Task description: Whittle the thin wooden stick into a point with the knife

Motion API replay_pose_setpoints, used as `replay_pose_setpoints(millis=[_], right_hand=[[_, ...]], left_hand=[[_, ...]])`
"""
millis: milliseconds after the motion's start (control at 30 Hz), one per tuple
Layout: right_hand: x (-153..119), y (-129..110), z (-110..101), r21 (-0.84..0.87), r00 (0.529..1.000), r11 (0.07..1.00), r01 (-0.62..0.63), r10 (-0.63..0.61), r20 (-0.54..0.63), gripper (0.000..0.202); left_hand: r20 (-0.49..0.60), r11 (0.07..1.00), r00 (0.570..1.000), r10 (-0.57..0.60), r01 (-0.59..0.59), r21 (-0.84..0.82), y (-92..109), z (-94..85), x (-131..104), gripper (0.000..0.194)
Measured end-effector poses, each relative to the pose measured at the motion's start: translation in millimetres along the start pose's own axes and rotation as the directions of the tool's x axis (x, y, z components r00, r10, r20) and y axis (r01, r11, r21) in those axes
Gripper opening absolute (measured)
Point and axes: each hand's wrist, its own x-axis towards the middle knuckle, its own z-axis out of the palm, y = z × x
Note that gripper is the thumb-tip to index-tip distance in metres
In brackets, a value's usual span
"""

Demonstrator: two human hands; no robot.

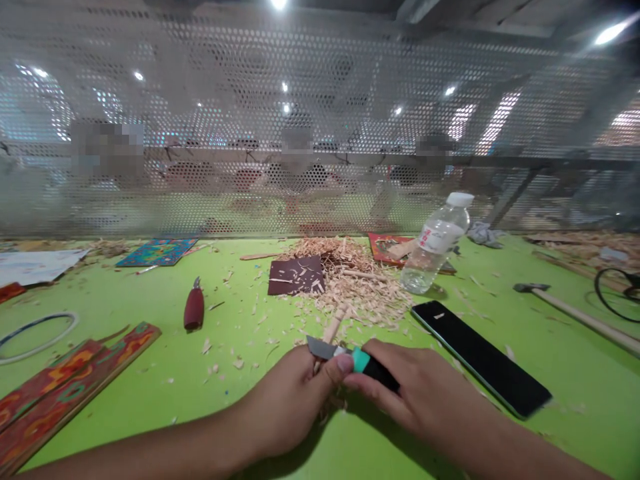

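Note:
My left hand point(290, 397) is closed around a thin pale wooden stick point(336, 323), whose far end points away from me over the shavings. In my right hand point(425, 390) is a knife point(377, 371) with a black and teal handle. Its grey blade point(321, 347) points left and lies across the stick, and my left thumb presses close to the blade's base. Just beyond my hands spreads a heap of wood shavings point(370, 293). A dark brown square sheet point(295, 275), sprinkled with shavings, lies at the heap's left side.
A phone point(483, 357) lies right of my hands, with a hammer point(575, 313) farther right. Behind the phone a plastic bottle point(435, 247) leans. To the left are a red-handled cutter point(194, 308), painted boards point(75, 393) and a ring point(37, 337). A perforated screen point(320, 200) stands behind.

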Motion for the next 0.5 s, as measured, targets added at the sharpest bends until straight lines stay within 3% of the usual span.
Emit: replay_pose_setpoints(millis=[200,500], right_hand=[[-5,-2,3,0.031,0.997,1.0,-0.002,0.004,-0.076,0.053],[-3,-1,8,-0.108,0.969,0.992,0.066,-0.09,-0.231,0.061]], left_hand=[[-0.079,0.994,0.995,-0.067,0.074,0.081,-3,2.1,0,0.051],[-0.063,0.999,0.997,-0.04,0.04,-0.01,-11,-1.0,5,0.05]])
